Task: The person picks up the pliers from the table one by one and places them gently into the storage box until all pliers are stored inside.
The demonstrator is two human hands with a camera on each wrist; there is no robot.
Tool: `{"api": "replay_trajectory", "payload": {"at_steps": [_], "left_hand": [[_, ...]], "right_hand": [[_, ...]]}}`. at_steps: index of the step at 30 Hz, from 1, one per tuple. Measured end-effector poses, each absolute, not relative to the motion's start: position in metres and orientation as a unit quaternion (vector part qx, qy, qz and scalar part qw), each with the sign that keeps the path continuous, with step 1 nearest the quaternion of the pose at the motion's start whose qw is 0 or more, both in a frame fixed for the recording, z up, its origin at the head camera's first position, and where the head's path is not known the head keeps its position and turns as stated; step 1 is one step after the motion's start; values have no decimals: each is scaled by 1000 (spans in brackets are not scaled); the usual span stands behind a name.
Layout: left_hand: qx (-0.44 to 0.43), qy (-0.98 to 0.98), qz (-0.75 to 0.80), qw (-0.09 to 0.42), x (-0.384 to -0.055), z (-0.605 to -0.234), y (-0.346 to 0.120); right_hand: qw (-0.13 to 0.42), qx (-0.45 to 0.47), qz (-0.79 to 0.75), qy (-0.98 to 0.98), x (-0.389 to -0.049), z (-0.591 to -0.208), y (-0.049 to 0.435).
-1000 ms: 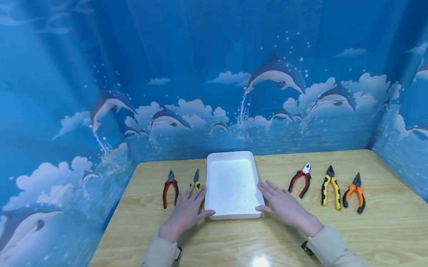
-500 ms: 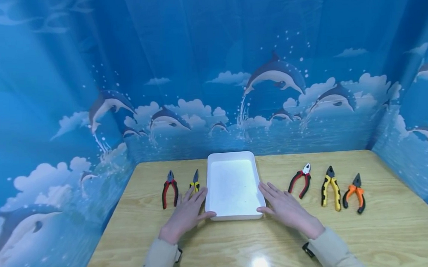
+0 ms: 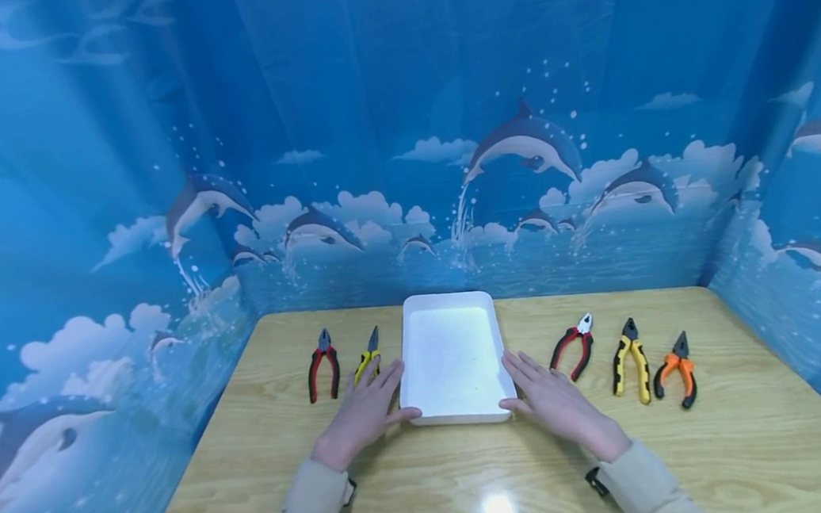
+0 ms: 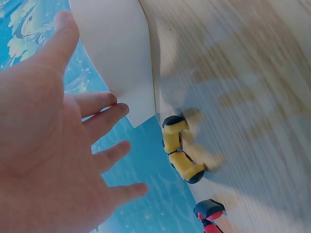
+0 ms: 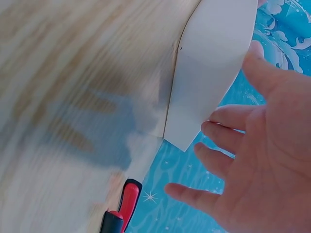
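A white rectangular tray (image 3: 455,357) lies on the table between my two hands. My left hand (image 3: 364,409) has its fingers spread against the tray's left side, thumb at the near corner. On the opposite side my right hand (image 3: 555,399) touches the wall with extended fingertips, its thumb near the front corner. Both wrist views show the fingers straight, and the left hand (image 4: 73,145) and right hand (image 5: 243,145) grip nothing. Yellow-handled long-nose pliers (image 3: 369,357) lie just beyond my left fingers, which partly cover their handles. Red-and-black pliers with a silver head (image 3: 584,324) lie beyond my right fingers.
Red-and-black pliers (image 3: 323,362) lie farther left. Yellow-and-black pliers (image 3: 631,362) and orange-and-black pliers (image 3: 676,373) lie at the right. A blue dolphin-print curtain (image 3: 402,130) stands behind the wooden table (image 3: 426,486) and at its sides.
The tray has shifted slightly to the right across the table, both hands moving along with it. More of the yellow-handled pliers shows beside my left hand. The pliers stay in place.
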State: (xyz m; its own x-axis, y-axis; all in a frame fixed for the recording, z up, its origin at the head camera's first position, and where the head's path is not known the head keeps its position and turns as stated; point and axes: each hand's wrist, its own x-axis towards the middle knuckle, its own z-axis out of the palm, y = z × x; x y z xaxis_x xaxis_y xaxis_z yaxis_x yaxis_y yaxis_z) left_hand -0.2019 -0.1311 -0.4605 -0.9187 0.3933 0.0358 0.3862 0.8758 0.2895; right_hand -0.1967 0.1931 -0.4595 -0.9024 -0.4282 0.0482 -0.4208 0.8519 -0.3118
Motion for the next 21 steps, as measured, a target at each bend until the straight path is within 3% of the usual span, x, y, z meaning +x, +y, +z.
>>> {"api": "replay_trajectory", "payload": {"at_steps": [21], "left_hand": [[210, 969, 132, 16, -202, -462, -110]], "right_hand": [[29, -203, -161, 965, -189, -455, 209]]}}
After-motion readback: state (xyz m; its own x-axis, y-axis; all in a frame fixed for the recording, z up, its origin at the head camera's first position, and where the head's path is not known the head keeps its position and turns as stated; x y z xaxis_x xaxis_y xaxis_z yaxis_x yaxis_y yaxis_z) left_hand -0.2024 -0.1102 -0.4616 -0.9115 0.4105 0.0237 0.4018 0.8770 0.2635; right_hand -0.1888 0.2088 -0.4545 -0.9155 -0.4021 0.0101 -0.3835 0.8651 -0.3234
